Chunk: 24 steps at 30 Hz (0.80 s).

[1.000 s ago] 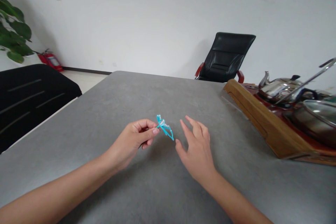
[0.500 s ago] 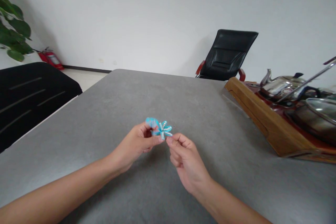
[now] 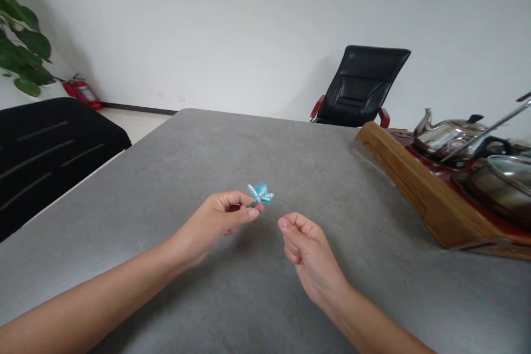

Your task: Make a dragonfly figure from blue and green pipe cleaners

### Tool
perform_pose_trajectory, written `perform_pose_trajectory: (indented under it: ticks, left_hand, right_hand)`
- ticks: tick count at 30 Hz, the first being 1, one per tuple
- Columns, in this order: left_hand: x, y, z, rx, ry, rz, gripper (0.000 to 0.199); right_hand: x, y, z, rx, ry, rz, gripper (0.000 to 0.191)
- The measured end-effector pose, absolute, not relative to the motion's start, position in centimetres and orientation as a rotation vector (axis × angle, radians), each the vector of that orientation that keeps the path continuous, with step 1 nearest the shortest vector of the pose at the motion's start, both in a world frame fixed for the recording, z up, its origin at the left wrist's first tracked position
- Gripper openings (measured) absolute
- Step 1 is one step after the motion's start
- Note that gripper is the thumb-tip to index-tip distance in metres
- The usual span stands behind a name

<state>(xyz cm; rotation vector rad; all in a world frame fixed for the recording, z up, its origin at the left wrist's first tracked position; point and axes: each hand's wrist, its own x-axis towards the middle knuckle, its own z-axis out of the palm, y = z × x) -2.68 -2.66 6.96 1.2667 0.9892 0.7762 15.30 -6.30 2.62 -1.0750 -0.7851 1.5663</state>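
Between the thumb and fingers of my left hand [image 3: 218, 221] is a small blue beaded flower [image 3: 261, 193]. Its petals carry rows of pale, shiny beads and point up and to the right. A short green stem shows at the fingertips, partly hidden by them. My right hand [image 3: 311, 251] is apart from the flower, just to its right, with thumb and forefinger pinched and the other fingers curled. Whatever the pinch holds is too small to make out. A faint teal strand [image 3: 282, 260] shows beside the right hand's lower fingers.
Both hands are above a grey table [image 3: 232, 144]. On the right stands a wooden tea tray [image 3: 398, 188] with a metal teapot [image 3: 448, 135] and a glass-lidded pot [image 3: 501, 182]. Black chairs [image 3: 365, 86] stand beyond and left. A red fire extinguisher [image 3: 81, 93] and plant are far left.
My right hand has drawn away from the flower, to the right and slightly down. The flower has turned in my left hand, and its green stem now shows.
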Motion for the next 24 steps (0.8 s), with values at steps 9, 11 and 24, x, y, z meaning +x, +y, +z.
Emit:
perform_pose_trajectory:
  ticks: [9,11,24]
  left_hand:
    - [-2.9,-2.5,7.3,1.257,0.993,0.719,0.021]
    - [-3.0,-2.4,7.5,1.270,0.990,0.728,0.021]
    - [-3.6,-2.0,8.2,1.280,1.010,0.766,0.022]
  right_hand:
    - [16.6,-6.4,2.5,-1.134,-0.861,1.508,0.028]
    - [16.8,-6.4,2.4,-1.150,-0.877,1.496,0.028]
    - [19.8,-6.7,1.7,-1.316,-0.982,1.342,0.029]
